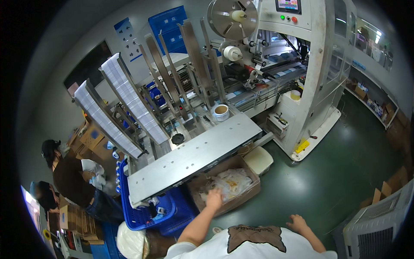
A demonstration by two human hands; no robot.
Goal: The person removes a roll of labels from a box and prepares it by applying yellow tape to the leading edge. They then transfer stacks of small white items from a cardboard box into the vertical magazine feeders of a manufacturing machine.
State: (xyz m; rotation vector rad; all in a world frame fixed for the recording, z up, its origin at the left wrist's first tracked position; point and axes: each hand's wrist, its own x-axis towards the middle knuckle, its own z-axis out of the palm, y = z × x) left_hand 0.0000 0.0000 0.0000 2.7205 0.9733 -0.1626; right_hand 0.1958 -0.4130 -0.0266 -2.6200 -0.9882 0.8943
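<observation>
From my remote seat I have the left hand (214, 199) at the near side of the cardboard box (246, 195), over its opening, reaching toward the crumpled clear plastic (233, 178) that lies inside. I can't tell whether its fingers are apart or closed on anything, nor whether they touch the plastic, since the back of the hand hides the tips. My right hand (297, 223) hangs to the right of the box and nearer my body, apart from everything around it; its fingers look loosely curled and a little apart, with nothing visible between them. As for progress, I judge this a reach rather than a finished move: the plastic lies in the box, and I see none lifted clear of it. Above and left of the box, past the long metal plate (194, 157), two tall slanted stacks of white sheets (134, 103) fill their chutes, so that loading looks done there, while the upright guides (189, 56) further right show no such stack. The blue basket (126, 209) sits left of the box, and a pale tub (259, 159) stands just beside its right end.
</observation>
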